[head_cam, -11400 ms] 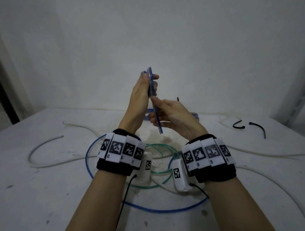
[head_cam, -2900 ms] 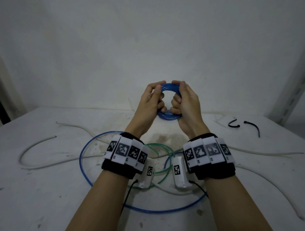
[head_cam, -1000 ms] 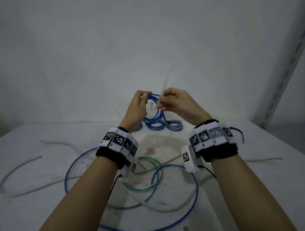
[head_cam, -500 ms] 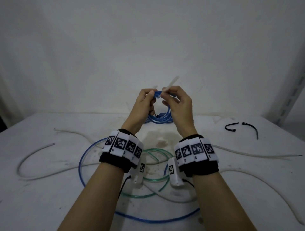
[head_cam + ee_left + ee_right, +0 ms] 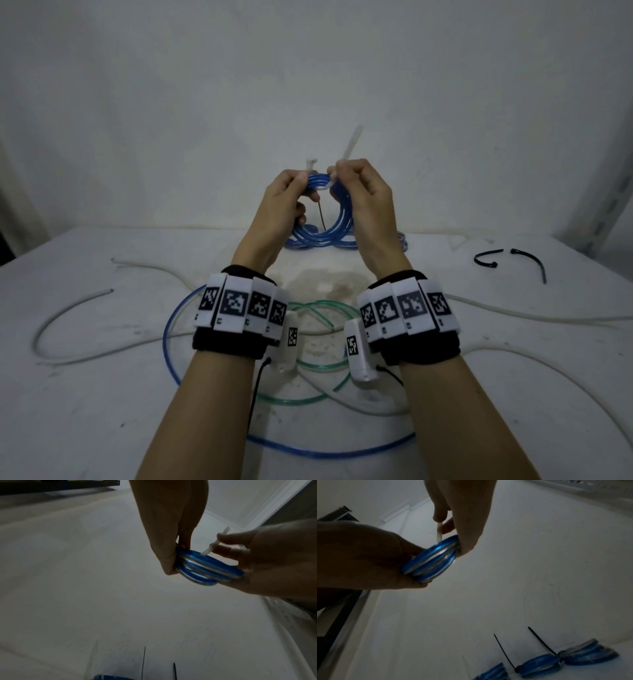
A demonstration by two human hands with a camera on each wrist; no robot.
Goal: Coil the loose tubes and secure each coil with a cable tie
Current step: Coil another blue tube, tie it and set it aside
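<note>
Both forearms raised above the middle of the table (image 5: 85,394). Left hand (image 5: 279,202) curled around the blue tube coil (image 5: 337,219), held upright in the air. Right hand (image 5: 364,195) pinching the white cable tie (image 5: 349,147) at the coil's top. Finished coils (image 5: 541,664) against the table's far edge.

- We see loose tubes (image 5: 219,346) looping over the table (image 5: 85,411) under our arms.
- Tied coils (image 5: 541,665) sit by the wall (image 5: 171,102).
- Open air above.
</note>
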